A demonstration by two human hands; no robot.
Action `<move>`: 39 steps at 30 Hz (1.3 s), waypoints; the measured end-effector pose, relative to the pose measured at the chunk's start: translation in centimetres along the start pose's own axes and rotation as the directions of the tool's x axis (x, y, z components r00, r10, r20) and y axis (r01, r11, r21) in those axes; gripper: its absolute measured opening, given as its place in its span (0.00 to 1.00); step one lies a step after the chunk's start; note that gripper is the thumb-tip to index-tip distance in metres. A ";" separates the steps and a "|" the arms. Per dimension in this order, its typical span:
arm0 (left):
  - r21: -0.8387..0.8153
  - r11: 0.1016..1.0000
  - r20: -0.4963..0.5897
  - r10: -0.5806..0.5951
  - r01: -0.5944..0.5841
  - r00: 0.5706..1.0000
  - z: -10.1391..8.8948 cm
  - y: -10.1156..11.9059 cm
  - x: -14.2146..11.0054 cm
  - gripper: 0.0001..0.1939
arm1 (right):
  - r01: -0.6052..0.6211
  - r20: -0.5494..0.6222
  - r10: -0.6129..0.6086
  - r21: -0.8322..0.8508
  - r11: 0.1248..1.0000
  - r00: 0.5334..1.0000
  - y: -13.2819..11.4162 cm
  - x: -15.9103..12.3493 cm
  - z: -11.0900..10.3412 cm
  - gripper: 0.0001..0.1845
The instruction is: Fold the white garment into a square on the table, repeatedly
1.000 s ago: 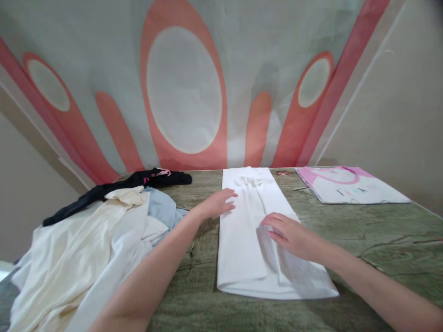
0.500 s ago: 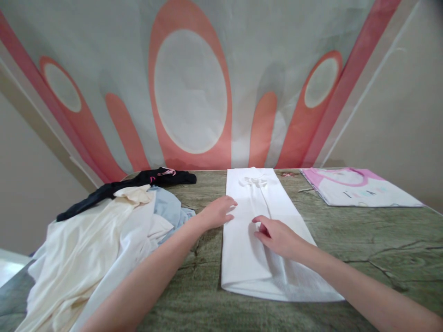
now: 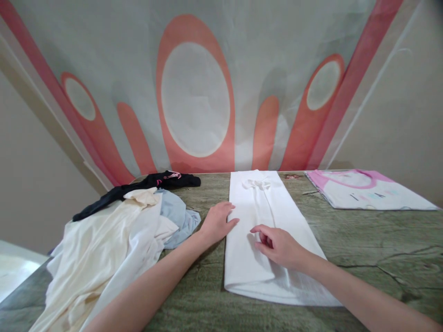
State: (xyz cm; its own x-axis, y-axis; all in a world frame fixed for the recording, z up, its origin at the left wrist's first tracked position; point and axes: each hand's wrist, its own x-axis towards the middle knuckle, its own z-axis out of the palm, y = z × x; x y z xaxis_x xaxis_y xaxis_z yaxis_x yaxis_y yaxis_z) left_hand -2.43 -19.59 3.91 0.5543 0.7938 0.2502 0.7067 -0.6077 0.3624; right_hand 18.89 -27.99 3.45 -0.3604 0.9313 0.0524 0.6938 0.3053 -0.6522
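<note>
A white garment (image 3: pixel 244 258) lies folded into a long strip in front of me, with a small white bow (image 3: pixel 256 184) near its far end. My left hand (image 3: pixel 218 222) rests at the strip's left edge, thumb and fingers apart, the thumb over the cloth. Over the middle of the strip is my right hand (image 3: pixel 278 244), its index finger and thumb apart and the other fingers curled under. No cloth shows between its fingers. Whether those fingertips touch the fabric, I cannot tell. My right forearm hides part of the near right corner.
On the left of the wooden table (image 3: pixel 194 295) lies a loose heap with a cream garment (image 3: pixel 100 249), a light blue garment (image 3: pixel 176 214) and a black garment (image 3: pixel 128 188). A folded pink and white shirt (image 3: pixel 374 191) lies at the far right. A patterned wall stands behind.
My right hand has shifted left over the garment, and its fingers have curled. My left hand has drawn slightly nearer along the left edge. The view has turned a little left.
</note>
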 end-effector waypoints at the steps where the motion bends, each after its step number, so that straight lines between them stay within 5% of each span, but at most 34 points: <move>1: 0.043 0.997 0.040 0.063 -0.065 0.997 0.2 0.2 0.5 0.24 | 0.021 -0.016 -0.021 -0.005 1.000 1.000 0.1 0.0 0.1 0.14; 6: 0.176 0.974 0.229 0.100 -0.142 0.968 2.0 1.1 2.0 0.33 | 0.145 -0.051 -0.145 -0.003 0.989 0.988 1.4 0.5 -0.1 0.11; 18: 0.167 0.982 0.240 0.043 -0.085 0.970 3.3 -0.3 7.5 0.32 | 0.090 -0.055 -0.089 0.021 0.996 0.995 5.6 4.1 -2.9 0.13; 23: 0.095 0.990 0.066 0.101 -0.107 0.993 1.6 0.8 4.7 0.19 | 0.016 -0.083 -0.007 0.114 0.993 0.997 6.1 4.8 -2.9 0.16; 26: 0.018 0.993 0.075 0.114 -0.116 0.991 0.1 2.0 1.7 0.11 | -0.040 -0.117 0.051 0.096 0.995 0.992 6.1 5.4 -2.5 0.17; 32: -0.053 0.989 0.162 0.143 -0.136 0.976 -1.1 3.8 -2.6 0.18 | -0.044 -0.194 0.052 0.046 0.998 0.980 5.6 5.0 -1.4 0.18; 39: 0.005 0.981 0.170 0.189 -0.193 0.967 -1.2 4.4 -3.7 0.19 | 0.008 -0.194 -0.008 0.001 1.000 0.981 5.6 4.0 -1.1 0.17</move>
State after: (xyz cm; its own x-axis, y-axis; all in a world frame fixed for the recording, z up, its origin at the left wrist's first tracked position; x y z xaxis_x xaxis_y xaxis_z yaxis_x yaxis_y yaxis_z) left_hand -1.92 -25.20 5.60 0.7447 0.6485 0.1581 0.5885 -0.7497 0.3027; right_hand 22.03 -22.28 0.85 -0.2382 0.9497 0.2031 0.6903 0.3127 -0.6525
